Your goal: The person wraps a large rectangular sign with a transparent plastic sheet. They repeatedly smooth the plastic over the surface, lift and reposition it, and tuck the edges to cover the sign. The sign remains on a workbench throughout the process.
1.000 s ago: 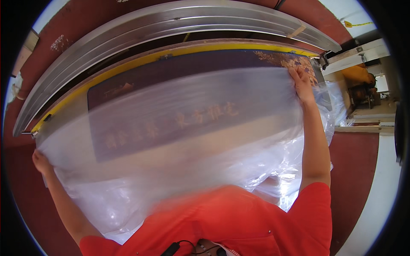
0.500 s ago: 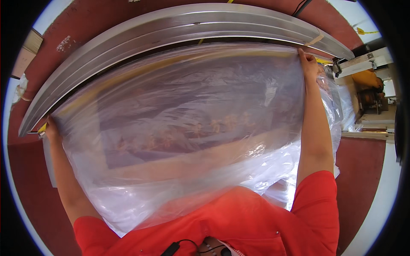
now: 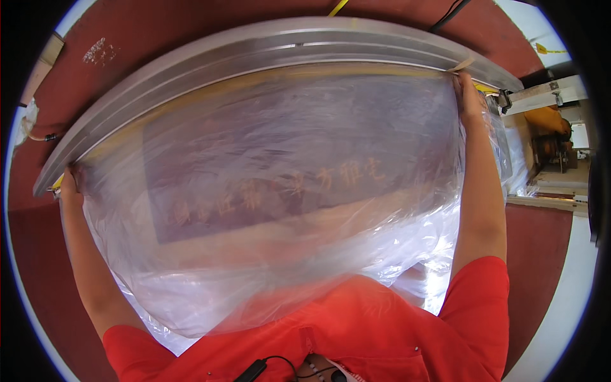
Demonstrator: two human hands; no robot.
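Observation:
A wide sheet of clear plastic film (image 3: 305, 137) is stretched between my two hands, its far edge lying along a long silver metal bar (image 3: 273, 43). My left hand (image 3: 72, 183) is closed on the film's far left corner, close to the bar's left end. At the far right corner my right hand (image 3: 471, 100) pinches the film, thumb and fingers partly hidden, beside the bar's right end. Through the film show a dark panel with pale lettering and a tan strip. The near part of the film hangs in folds against my red shirt.
A white machine arm (image 3: 546, 95) with fittings stands at the right, beside more crumpled clear plastic (image 3: 519, 162). Beyond the bar is a red surface (image 3: 191, 28) with a black cable (image 3: 449, 16). A whitish bundle (image 3: 27, 121) lies at the far left.
The film's far edge has come up against the bar, covering the dark gap there. My right hand has shifted slightly right, my left hand slightly left and farther. The film looks flatter.

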